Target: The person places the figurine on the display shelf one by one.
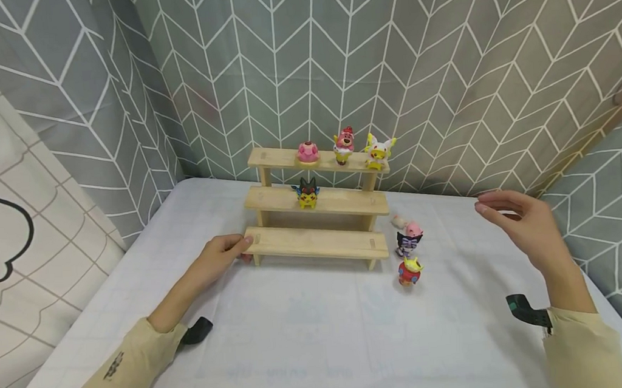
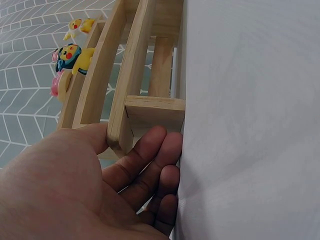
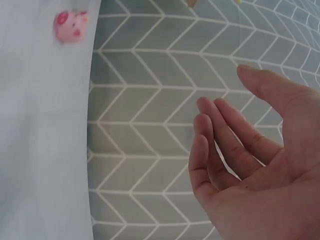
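A patterned curtain (image 1: 278, 50) hangs beyond both hands, and the white table (image 1: 301, 347) spreads beneath them. The three-step wooden shelf (image 1: 314, 240) stands on it just right of the left hand and well to the left of the right hand, facing the person, probably so every step can be reached from the front. The left hand (image 1: 219, 255) grips the near end of the lowest step, thumb against the board and fingers curled beneath it, seemingly to steady the stand. The right hand (image 1: 527, 222) is in the air over the table's far side with a wide gap between thumb and fingers, and holds nothing.

Up and right from the left hand, the top step bears a bear toy (image 1: 344, 147), a white-and-yellow toy (image 1: 378, 152) and a pink toy (image 1: 308, 153), set apart, perhaps so each shows. A dark-eared yellow toy (image 1: 308, 195) stands alone on the middle step. Between the shelf and the right hand, a black-and-purple toy (image 1: 407, 244), a red toy (image 1: 408, 273) and a partly hidden pink pig (image 1: 414, 228) sit on the table, likely to be handy for that hand.
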The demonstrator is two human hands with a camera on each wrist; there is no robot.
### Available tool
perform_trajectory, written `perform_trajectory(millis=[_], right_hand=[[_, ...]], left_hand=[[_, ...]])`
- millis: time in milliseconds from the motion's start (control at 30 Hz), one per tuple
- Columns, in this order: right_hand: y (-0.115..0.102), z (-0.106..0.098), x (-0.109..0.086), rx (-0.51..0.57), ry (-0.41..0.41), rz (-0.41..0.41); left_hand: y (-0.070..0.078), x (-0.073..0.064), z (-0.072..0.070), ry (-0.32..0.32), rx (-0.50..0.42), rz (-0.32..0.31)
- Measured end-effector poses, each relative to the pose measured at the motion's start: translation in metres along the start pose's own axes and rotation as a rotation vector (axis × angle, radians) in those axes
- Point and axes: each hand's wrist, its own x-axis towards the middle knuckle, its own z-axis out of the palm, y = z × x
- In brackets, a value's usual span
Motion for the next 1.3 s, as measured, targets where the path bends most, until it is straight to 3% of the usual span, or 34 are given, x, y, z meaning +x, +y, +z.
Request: perform_trajectory(millis=[400,567,967,1300], right_hand=[[0.036,-0.030,-0.023,-0.021,-0.047,-0.001],[0.039,-0.037,-0.029,-0.023,-0.029,0.012],[0.037,-0.001,-0.020,-0.075,-0.086,-0.074],[0.000,0.043,-0.021,0.058,-0.249,-0.177]], left_hand=[[0.000,-0.004,0.006,-0.015,-0.002,-0.014],[0.001,-0.003,0.007,-0.014,0.000,-0.017],[0.001,0.000,0.004,-0.001,0.025,-0.008],[0.001,-0.001,0.001,0.009,0.025,0.006]])
